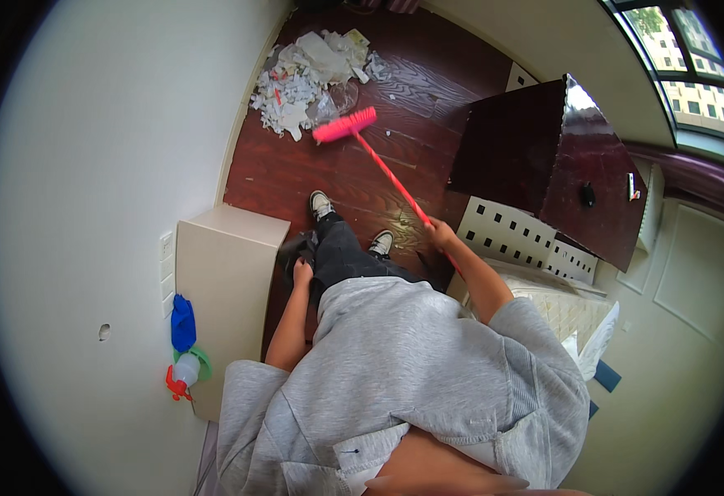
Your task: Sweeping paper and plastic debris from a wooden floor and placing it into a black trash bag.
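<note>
My right hand (441, 234) grips the red-and-white striped handle (393, 177) of a broom. Its pink head (344, 124) rests at the near edge of a pile of torn paper and plastic scraps (303, 77) on the dark red wood floor (281, 167). Low at my left side, my left hand (303, 273) is closed on what looks like a black plastic bag (296, 249), partly hidden beside my leg. A clear plastic piece (342, 96) lies between the pile and the broom head.
At left, a pale cabinet (231, 248) against the wall carries a blue cloth (183, 322) and a spray bottle (185, 372). A dark glossy table (597, 167) stands to the right, with white perforated panels (510, 232) below. Nearer on that side is a mattress (560, 310).
</note>
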The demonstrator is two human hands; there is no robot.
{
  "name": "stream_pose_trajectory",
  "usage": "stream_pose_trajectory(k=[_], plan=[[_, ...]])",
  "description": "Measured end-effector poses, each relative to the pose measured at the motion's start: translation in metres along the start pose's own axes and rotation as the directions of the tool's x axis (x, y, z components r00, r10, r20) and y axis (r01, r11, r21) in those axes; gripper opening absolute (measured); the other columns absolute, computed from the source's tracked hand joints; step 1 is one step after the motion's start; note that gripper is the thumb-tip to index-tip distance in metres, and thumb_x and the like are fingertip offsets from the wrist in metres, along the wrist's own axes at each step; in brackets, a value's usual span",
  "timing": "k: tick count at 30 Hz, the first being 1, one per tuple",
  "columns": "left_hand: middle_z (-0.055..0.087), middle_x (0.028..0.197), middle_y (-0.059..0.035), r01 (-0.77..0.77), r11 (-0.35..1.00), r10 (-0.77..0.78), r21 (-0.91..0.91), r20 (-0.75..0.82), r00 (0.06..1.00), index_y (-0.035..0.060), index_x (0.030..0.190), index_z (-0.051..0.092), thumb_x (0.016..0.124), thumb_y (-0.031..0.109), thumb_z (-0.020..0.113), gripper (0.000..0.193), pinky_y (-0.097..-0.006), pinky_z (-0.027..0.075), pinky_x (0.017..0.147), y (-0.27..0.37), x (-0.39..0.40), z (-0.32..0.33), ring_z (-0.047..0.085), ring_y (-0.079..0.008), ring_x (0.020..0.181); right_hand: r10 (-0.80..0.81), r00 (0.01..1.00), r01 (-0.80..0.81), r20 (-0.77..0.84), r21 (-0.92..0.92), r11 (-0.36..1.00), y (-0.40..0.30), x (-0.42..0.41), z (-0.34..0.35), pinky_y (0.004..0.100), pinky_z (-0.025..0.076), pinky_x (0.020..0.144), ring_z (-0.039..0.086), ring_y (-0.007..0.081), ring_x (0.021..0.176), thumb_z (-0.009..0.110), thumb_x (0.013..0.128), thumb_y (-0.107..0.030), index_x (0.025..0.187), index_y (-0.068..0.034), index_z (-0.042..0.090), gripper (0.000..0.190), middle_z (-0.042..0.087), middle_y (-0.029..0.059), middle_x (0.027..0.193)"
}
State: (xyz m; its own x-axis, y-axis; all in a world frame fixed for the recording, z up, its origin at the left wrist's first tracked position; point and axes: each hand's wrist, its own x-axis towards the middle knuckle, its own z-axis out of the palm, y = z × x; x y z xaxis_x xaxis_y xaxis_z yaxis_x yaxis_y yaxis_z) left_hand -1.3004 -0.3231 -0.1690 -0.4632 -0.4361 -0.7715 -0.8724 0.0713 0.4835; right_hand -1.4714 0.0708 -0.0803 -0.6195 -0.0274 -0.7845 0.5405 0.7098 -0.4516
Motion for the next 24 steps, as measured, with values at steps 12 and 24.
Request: stream_pose_trajectory(k=[12, 24], plan=[[0.064, 0.096, -0.0148, 0.116, 0.967, -0.101, -0.226, 0.078, 0.992, -0.0016, 0.1, 0.065, 0.085, 0.024, 0.047, 0.035, -0.0314, 0.044, 0.082, -0.028, -0.003, -0.042, 0.06, -0.0238, 0.091, 0.199, 0.975, -0.222, 0.1, 0.348, 0.911, -0.004, -0.078, -0.032, 0.0272, 0.033, 0.031, 0.041, 0.0118, 0.035, 0.05, 0.091, -0.037, 0.082, -0.011, 0.056, 0.028, 0.045, 0.0013, 0.052], [0.059, 0.11, -0.0099, 0.191, 0.846, -0.186, -0.497, 0.061, 0.981, 0.002, 0.109, 0.06, 0.087, 0.019, 0.047, 0.03, -0.0298, 0.039, 0.09, 0.045, -0.038, -0.016, 0.053, -0.0206, 0.102, 0.259, 0.966, -0.258, 0.004, 0.111, 0.96, 0.115, -0.063, -0.066, 0.0264, 0.042, 0.06, 0.053, 0.0091, 0.065, 0.059, 0.086, -0.038, 0.092, -0.005, 0.069, 0.035, 0.06, -0.0004, 0.07]])
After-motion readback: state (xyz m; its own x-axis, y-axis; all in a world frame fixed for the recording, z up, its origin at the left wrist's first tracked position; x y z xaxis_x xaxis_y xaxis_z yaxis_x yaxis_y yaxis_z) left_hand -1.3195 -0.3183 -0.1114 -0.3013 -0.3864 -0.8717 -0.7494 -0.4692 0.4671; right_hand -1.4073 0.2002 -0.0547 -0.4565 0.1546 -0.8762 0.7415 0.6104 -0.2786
